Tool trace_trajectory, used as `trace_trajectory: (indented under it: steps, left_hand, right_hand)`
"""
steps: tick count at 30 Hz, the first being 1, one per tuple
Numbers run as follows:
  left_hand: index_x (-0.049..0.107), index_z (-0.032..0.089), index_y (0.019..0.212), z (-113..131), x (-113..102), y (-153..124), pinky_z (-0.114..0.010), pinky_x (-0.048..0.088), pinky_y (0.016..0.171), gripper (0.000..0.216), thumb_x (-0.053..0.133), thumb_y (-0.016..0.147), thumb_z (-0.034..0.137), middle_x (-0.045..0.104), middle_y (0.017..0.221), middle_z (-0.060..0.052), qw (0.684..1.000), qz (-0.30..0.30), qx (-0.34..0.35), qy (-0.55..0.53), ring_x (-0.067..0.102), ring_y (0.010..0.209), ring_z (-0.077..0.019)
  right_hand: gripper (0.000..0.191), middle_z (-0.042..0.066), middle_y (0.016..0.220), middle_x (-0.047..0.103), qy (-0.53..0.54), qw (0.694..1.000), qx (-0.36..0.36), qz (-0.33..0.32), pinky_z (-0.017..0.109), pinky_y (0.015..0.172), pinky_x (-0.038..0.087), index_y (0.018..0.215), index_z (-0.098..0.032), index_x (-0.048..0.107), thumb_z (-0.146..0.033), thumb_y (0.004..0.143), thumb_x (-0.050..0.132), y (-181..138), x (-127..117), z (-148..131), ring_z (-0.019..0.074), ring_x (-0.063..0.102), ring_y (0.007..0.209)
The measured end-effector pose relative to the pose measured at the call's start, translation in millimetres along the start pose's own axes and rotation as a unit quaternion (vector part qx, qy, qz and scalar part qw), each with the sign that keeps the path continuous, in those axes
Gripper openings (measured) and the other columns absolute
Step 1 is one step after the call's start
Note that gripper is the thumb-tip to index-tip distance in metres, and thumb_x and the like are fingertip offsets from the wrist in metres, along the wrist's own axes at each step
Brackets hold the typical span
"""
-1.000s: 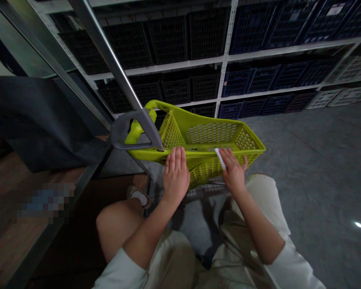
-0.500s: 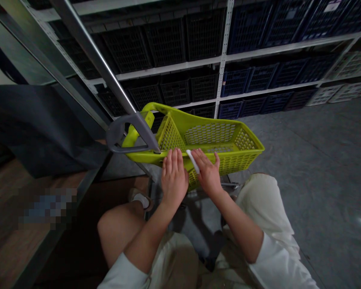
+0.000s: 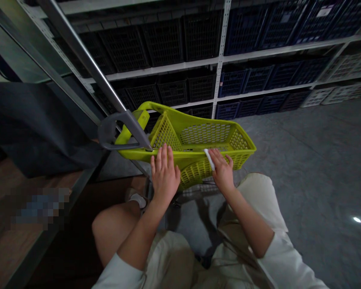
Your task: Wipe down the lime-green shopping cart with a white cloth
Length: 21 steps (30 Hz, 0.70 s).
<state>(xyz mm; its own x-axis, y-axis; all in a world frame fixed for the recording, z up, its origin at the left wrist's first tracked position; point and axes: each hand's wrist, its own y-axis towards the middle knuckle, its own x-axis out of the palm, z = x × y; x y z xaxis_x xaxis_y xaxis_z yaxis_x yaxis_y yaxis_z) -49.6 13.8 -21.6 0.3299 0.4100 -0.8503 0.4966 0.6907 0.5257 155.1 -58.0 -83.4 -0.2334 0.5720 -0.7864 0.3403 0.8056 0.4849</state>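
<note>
A lime-green plastic basket (image 3: 198, 134) sits on a small cart in front of me, with a grey handle (image 3: 117, 130) at its left end. My left hand (image 3: 164, 174) lies flat on the basket's near rim, fingers stretched out and holding nothing. My right hand (image 3: 222, 170) presses a small white cloth (image 3: 209, 159) against the near rim further right, fingers curled over it. I am crouched, my knees showing below the basket.
Metal shelving (image 3: 219, 60) full of black and dark blue crates fills the background. A slanted metal post (image 3: 78, 52) runs from the top left down to the cart handle. Grey floor (image 3: 313, 160) spreads to the right, a wooden surface (image 3: 15, 224) lies left.
My right hand with the white cloth slid left along the near rim toward my left hand, then back to the right. The left hand stayed on the rim.
</note>
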Motion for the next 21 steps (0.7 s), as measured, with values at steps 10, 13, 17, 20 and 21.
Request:
trace_trajectory:
  steps: [10, 13, 17, 20, 21]
  left_hand:
    - [0.019, 0.007, 0.158, 4, 22, 4, -0.063, 0.015, 0.123, 0.077, 0.051, 0.089, 0.018, 0.013, 0.168, -0.019, 1.0, -0.003, 0.01, 0.01, 0.008, 0.156, -0.0352]
    - [0.014, 0.007, 0.159, 17, 38, 5, -0.054, 0.016, 0.126, 0.078, 0.048, 0.089, 0.017, 0.015, 0.168, -0.016, 0.994, -0.05, 0.097, -0.005, 0.01, 0.157, -0.0287]
    - [0.02, 0.007, 0.158, 21, 53, 6, -0.047, 0.021, 0.126, 0.074, 0.048, 0.09, 0.019, 0.025, 0.166, -0.014, 0.985, -0.086, 0.148, -0.02, 0.019, 0.155, -0.0269]
    - [0.027, 0.006, 0.156, 18, 55, 7, -0.048, 0.024, 0.125, 0.071, 0.051, 0.09, 0.02, 0.035, 0.162, -0.016, 0.986, -0.093, 0.139, -0.015, 0.027, 0.152, -0.0307]
    - [0.029, 0.006, 0.155, 18, 54, 7, -0.049, 0.025, 0.125, 0.07, 0.051, 0.09, 0.02, 0.037, 0.16, -0.017, 0.987, -0.092, 0.132, -0.013, 0.029, 0.151, -0.0318]
  right_hand:
    - [0.065, 0.011, 0.149, 0.055, 0.031, 0.998, -0.028, -0.047, 0.045, 0.109, 0.026, 0.145, -0.023, 0.048, -0.001, 0.084, 0.037, 10, 10, -50, 0.02, 0.045, 0.14]
    - [0.063, 0.012, 0.148, 0.055, 0.031, 0.997, -0.049, -0.055, 0.049, 0.112, 0.022, 0.145, -0.023, 0.048, -0.002, 0.086, 0.037, 13, 14, -54, 0.021, 0.045, 0.141]
    - [0.065, 0.01, 0.15, 0.054, 0.008, 0.998, -0.054, -0.043, 0.053, 0.115, 0.014, 0.145, -0.022, 0.047, -0.001, 0.084, 0.038, 8, 15, -33, 0.0213, 0.041, 0.144]
    - [0.07, 0.01, 0.15, 0.053, -0.016, 0.999, -0.028, -0.027, 0.052, 0.117, 0.012, 0.146, -0.023, 0.047, 0.001, 0.08, 0.038, -3, 8, 0, 0.0204, 0.042, 0.144]
    - [0.072, 0.01, 0.15, 0.053, -0.023, 0.999, -0.014, -0.02, 0.051, 0.117, 0.011, 0.146, -0.023, 0.047, 0.001, 0.078, 0.038, -7, 4, 13, 0.0203, 0.043, 0.144]
